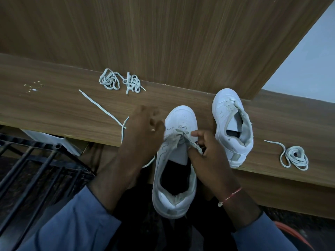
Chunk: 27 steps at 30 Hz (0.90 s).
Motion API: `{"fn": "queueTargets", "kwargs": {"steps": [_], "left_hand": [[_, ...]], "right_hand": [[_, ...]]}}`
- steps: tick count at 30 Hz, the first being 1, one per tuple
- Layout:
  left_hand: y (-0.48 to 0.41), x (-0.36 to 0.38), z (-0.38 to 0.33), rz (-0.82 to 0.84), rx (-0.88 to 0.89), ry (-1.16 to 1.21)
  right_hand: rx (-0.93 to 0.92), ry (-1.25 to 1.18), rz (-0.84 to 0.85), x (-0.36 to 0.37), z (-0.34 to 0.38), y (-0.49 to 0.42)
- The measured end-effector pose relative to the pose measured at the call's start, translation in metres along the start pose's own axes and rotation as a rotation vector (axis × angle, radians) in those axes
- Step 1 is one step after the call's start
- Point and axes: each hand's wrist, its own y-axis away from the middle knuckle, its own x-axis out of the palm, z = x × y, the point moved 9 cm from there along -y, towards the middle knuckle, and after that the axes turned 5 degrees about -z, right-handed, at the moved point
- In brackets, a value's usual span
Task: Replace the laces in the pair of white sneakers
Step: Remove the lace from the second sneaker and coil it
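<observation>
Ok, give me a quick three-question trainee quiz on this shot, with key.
1. True or false: the sneaker standing on the table is fully laced.
2. The lace in the held sneaker runs through: A all eyelets; B only those nearest the toe; C none.
3. On which side of the held sneaker does the other one stand?
Key: 1 false; 2 B; 3 the person's right.

Left hand [145, 132], right hand [204, 149]: fingers curled
</observation>
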Motion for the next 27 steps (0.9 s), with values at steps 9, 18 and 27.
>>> {"fn": "queueTargets", "kwargs": {"steps": [9,18,27], "left_hand": [[0.035,0.039,0.004,0.353,0.104,-0.264],[0.025,0.037,0.008,0.290,0.009,0.007],[0.022,0.034,0.007,0.176,0.022,0.019]], "right_hand": [[-0.226,0.222,-0.041,0.003,0.025,0.008],[-0.249,0.431,-0.056,0.010,0.032,0.005],[-0.316,0.430,-0.127,0.013,0.041,-0.012]]}}
